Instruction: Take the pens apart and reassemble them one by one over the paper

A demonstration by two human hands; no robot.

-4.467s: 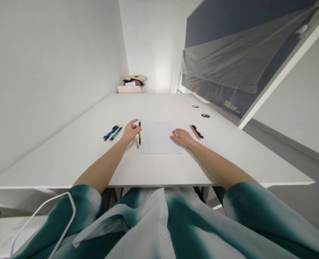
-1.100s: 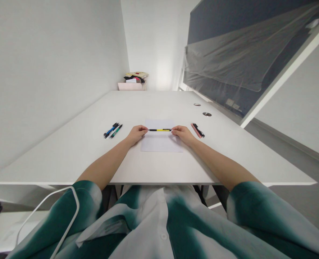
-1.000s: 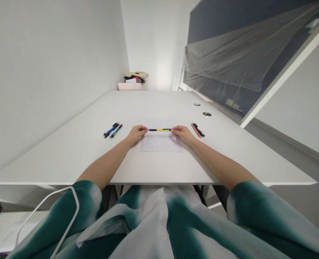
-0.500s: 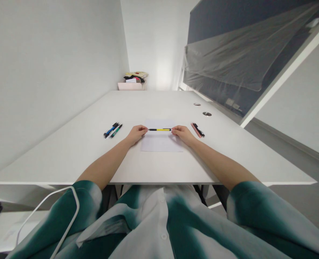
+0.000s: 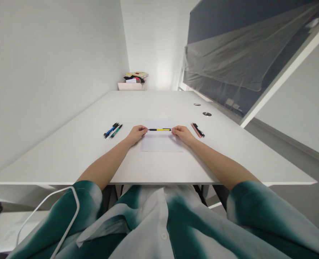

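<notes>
A yellow-and-black pen (image 5: 159,129) lies level in the air or just over a white sheet of paper (image 5: 161,143). My left hand (image 5: 136,134) pinches one end of it between the fingertips, and my right hand (image 5: 182,135) pinches the other end. To the left of my left hand lie a blue pen (image 5: 110,130) and a green pen (image 5: 116,131). Beyond my right hand, a black pen (image 5: 198,130) rests beside a flat pink object (image 5: 195,131).
All of this lies on a white desk (image 5: 67,162) with a straight near edge. Two round metal grommets (image 5: 207,114) sit towards its right side. A pink box (image 5: 131,86) with assorted items stands at the far end. A plastic-covered dark panel (image 5: 242,54) rises at the right.
In the oldest frame the pen stood upright by my left hand. Now both hands hold it level. Across the last second nothing has visibly moved.
</notes>
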